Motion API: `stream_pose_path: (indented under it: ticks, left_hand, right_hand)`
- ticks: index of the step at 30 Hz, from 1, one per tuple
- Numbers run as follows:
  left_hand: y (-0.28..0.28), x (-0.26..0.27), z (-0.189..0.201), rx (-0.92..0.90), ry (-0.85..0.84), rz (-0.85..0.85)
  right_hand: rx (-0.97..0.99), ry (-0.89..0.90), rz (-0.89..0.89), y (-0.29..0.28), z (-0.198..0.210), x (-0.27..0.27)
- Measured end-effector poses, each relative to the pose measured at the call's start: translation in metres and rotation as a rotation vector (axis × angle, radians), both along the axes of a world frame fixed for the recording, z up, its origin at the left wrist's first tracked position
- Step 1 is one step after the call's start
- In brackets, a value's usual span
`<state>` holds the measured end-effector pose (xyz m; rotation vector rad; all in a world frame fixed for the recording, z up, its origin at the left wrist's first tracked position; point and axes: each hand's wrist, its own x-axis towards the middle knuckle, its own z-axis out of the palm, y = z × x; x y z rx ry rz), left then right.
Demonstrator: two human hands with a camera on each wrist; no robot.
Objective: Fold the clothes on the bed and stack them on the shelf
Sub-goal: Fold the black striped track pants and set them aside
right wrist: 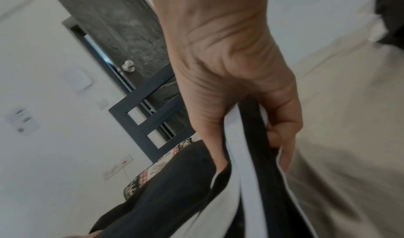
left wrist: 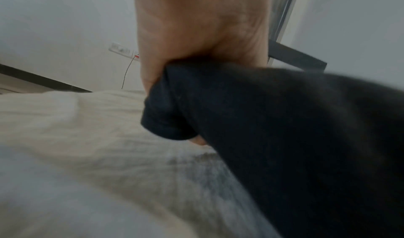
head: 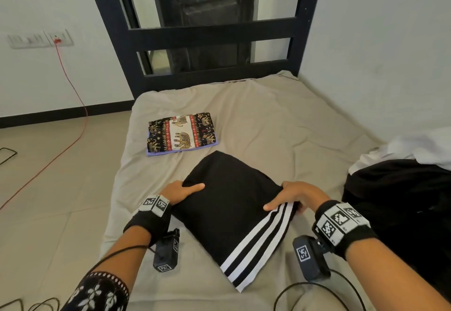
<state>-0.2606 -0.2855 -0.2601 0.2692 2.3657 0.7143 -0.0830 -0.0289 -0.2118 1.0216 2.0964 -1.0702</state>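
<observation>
A folded black garment with white side stripes (head: 234,215) lies on the beige bed sheet (head: 280,125) in front of me. My left hand (head: 181,192) grips its left edge, thumb on top, fingers under the cloth (left wrist: 174,103). My right hand (head: 291,197) grips the right edge by the stripes, thumb over the fabric (right wrist: 251,155), fingers curled beneath. A folded elephant-print cloth (head: 181,133) sits farther up the bed on a purple piece. The shelf is out of view.
A heap of unfolded black and white clothes (head: 402,181) lies at the bed's right side. The dark headboard (head: 207,30) stands at the far end. A red cable (head: 70,86) runs from a wall socket across the tiled floor on the left.
</observation>
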Motion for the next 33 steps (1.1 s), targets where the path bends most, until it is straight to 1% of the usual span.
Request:
stream_pose_path:
  ticks: [1,3,5,8,10,12,13,14,15,17,18,20,21,23,24,25,26,27,28,29,30,31,32,33]
  left_hand:
    - [-0.008,0.004,0.000,0.009,0.025,0.016]
    - [-0.031,0.014,-0.003,-0.007,0.055,0.071]
    - [-0.061,0.032,-0.002,-0.006,0.004,0.114]
    - [-0.102,0.074,-0.006,0.077,-0.097,0.115]
    - [-0.122,0.101,-0.009,0.088,-0.173,0.134]
    - [-0.135,0.113,-0.012,0.125,-0.201,0.233]
    - [-0.138,0.113,-0.012,0.172,-0.156,0.308]
    - [-0.140,0.110,-0.011,0.205,-0.073,0.381]
    - [-0.140,0.105,-0.009,0.226,0.017,0.432]
    - [-0.133,0.098,-0.003,0.263,0.160,0.474]
    - [-0.127,0.092,0.001,0.281,0.224,0.464]
    - [-0.118,0.079,0.004,0.294,0.332,0.454]
    - [-0.115,0.072,0.005,0.302,0.355,0.460]
    - [-0.111,0.060,0.002,0.300,0.348,0.464]
    - [-0.109,0.057,0.001,0.260,0.352,0.448]
    - [-0.108,0.057,0.001,0.210,0.388,0.415]
    - [-0.107,0.059,0.002,0.180,0.459,0.361]
    - [-0.104,0.061,0.005,0.175,0.527,0.265]
    - [-0.102,0.066,0.011,0.194,0.548,0.115]
    - [-0.098,0.072,0.019,0.218,0.510,-0.072]
    - [-0.092,0.078,0.026,0.210,0.437,-0.265]
    - [-0.086,0.084,0.030,0.167,0.358,-0.424]
    - [-0.080,0.088,0.029,0.097,0.295,-0.537]
    - [-0.074,0.089,0.025,0.013,0.255,-0.611]
  right_hand:
    - [0.026,0.016,0.024,-0.003,-0.002,-0.005]
    - [0.111,0.107,0.096,-0.012,0.000,-0.017]
    - [0.269,0.238,0.209,-0.026,0.006,-0.032]
    - [0.347,0.452,0.300,-0.051,0.010,-0.056]
    - [0.377,0.550,0.314,-0.070,0.007,-0.064]
    - [0.420,0.626,0.255,-0.081,0.000,-0.065]
    - [0.434,0.637,0.207,-0.083,-0.003,-0.063]
    - [0.440,0.620,0.157,-0.082,-0.007,-0.059]
    - [0.438,0.571,0.115,-0.079,-0.010,-0.056]
    - [0.426,0.478,0.091,-0.073,-0.015,-0.048]
    - [0.420,0.479,0.086,-0.070,-0.016,-0.046]
    - [0.405,0.575,0.045,-0.065,-0.015,-0.044]
    - [0.401,0.633,0.019,-0.063,-0.014,-0.045]
    - [0.414,0.693,-0.008,-0.063,-0.013,-0.048]
    - [0.442,0.689,-0.001,-0.065,-0.013,-0.049]
    - [0.488,0.667,0.030,-0.069,-0.013,-0.049]
    - [0.544,0.650,0.097,-0.075,-0.011,-0.048]
    - [0.579,0.640,0.211,-0.083,-0.007,-0.047]
    - [0.567,0.627,0.375,-0.092,-0.002,-0.044]
    - [0.508,0.599,0.566,-0.103,0.005,-0.041]
    - [0.432,0.539,0.743,-0.116,0.011,-0.038]
    - [0.371,0.451,0.880,-0.130,0.011,-0.036]
    - [0.340,0.347,0.978,-0.141,0.008,-0.035]
    - [0.339,0.235,1.040,-0.150,0.002,-0.037]
